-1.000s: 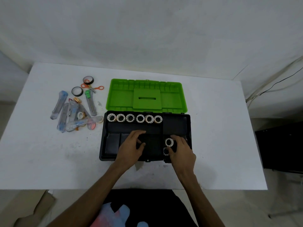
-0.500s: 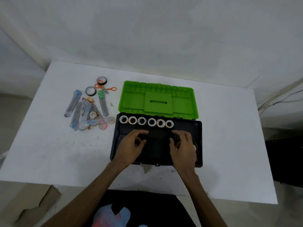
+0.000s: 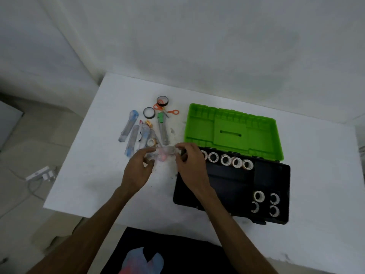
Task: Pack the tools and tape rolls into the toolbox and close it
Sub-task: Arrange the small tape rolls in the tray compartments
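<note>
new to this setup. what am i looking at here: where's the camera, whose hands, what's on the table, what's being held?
There is no robot. A person works with bare hands, and the single camera sits on their head, looking forward and down, so the arms enter from the bottom.

On the white table lies an open toolbox: black base, green lid folded back. A row of white tape rolls lines the base's far edge, and four more sit in its near right corner.

Left of the box is the unpacked pile: clear-handled tools, orange scissors and two black tape rolls.

The left hand and right hand share a grip on one clear tool, one hand at each end, beside the box's left edge.
</note>
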